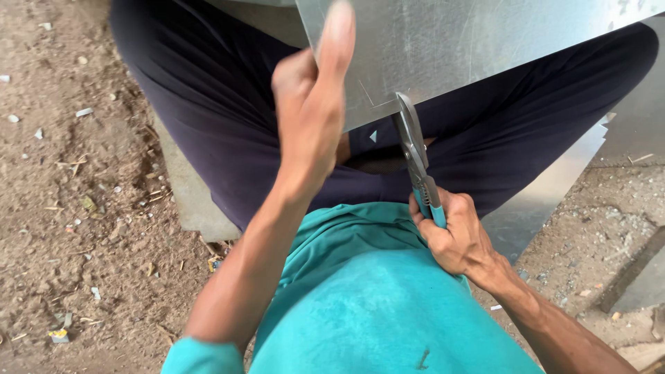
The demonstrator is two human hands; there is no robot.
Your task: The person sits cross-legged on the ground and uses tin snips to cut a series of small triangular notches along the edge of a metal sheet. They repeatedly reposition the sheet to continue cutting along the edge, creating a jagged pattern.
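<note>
Now, left hand (312, 111) steadying metal sheet (471, 41), right hand (454, 232) gripping snips (415, 156)

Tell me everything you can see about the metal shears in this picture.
The shears are tin snips with grey steel blades and teal-covered handles. The right hand grips the handles low in the picture. The blades point up and bite into the lower edge of the shiny metal sheet, beside a scribed line. The left hand holds the sheet's edge nearby, not touching the shears.
</note>
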